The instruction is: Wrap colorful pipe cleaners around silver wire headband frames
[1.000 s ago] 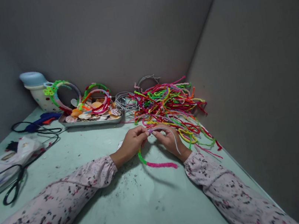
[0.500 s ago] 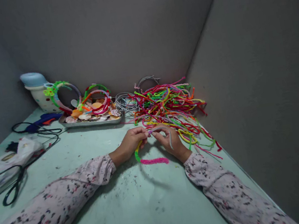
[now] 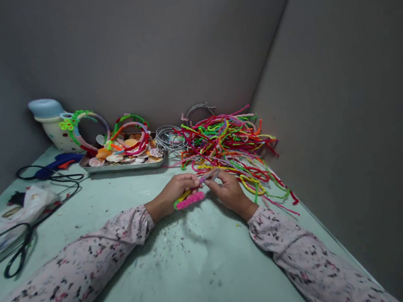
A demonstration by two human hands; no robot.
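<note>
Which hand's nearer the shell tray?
Left. The left hand is in front of the shell tray's right end, not touching it; the right hand is farther right, in front of the fuzzy-stem pile.

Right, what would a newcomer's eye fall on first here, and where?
Probably the tangled heap of bright pipe cleaners, back right on the table. Left of it, multicoloured headbands rise in and beside a metal tray of seashells. Nearer, the left hand and right hand hold a fuzzy band with a vivid pink end.
</note>
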